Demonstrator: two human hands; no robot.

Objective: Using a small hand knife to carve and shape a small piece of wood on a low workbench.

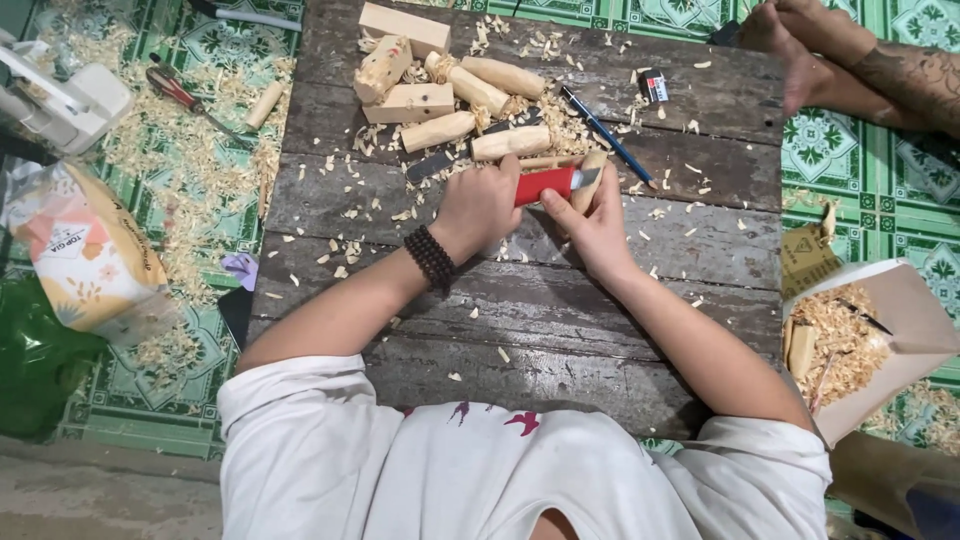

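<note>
— Left hand point(480, 205) first: what have you got there?

— Your left fist is closed round the red handle of a knife point(545, 184), low over the plank table point(520, 300), likely so the blade stays steady.

— And the right hand point(592, 222)?

— It grips a pale wood piece point(590, 172), fingers wrapped around it, touching the blade. The piece looks smooth, rounded and partly carved.

— Around them?

— Carved pegs point(470, 105) and shavings behind; a blue pencil point(605, 133) to the right; another person's hand point(800, 50) at the far corner.
</note>
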